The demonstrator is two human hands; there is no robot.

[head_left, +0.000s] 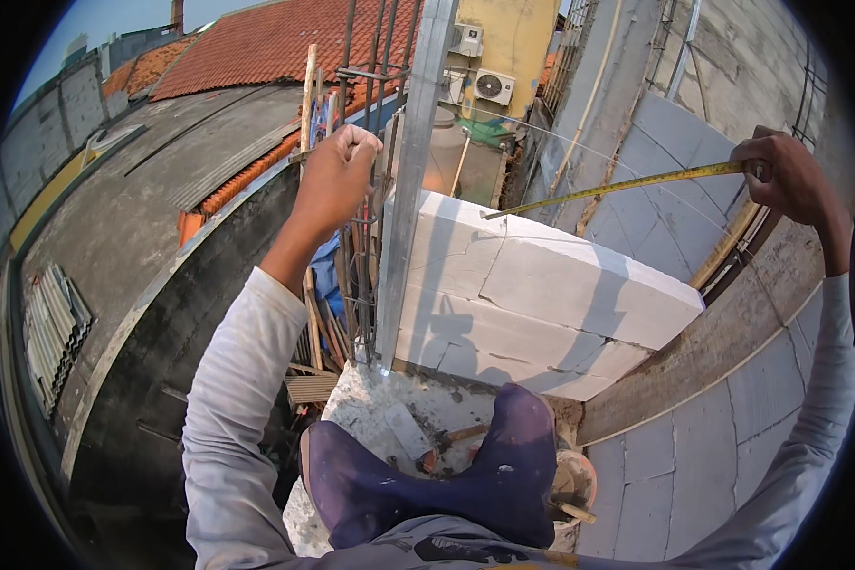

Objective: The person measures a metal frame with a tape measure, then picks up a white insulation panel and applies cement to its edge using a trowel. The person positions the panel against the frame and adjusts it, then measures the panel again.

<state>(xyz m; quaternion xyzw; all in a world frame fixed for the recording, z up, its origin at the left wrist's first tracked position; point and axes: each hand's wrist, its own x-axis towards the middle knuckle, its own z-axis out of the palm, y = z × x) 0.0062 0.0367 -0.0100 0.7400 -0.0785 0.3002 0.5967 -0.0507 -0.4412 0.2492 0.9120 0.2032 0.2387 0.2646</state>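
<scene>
Lying far below at the left, a stack of corrugated sheets (52,328) on a grey flat roof (123,218). Spreading behind it, a red tiled roof (266,38). Hanging on the yellow wall (518,38), two air conditioner units (492,87). Leaning in the gap beneath, wooden planks (315,332). Resting at the bottom right, a mortar-smeared bucket (572,480) beside purple rubber boots (427,475).

Hard, bright daylight from a clear sky falls from the upper left, washing the white blocks (541,285) nearly to glare while thin bar shadows cross their faces. The dark roof (199,313) below sits in deep shade. Focus is sharp throughout; fisheye bending curves straight edges, and a black vignette rings the frame
</scene>
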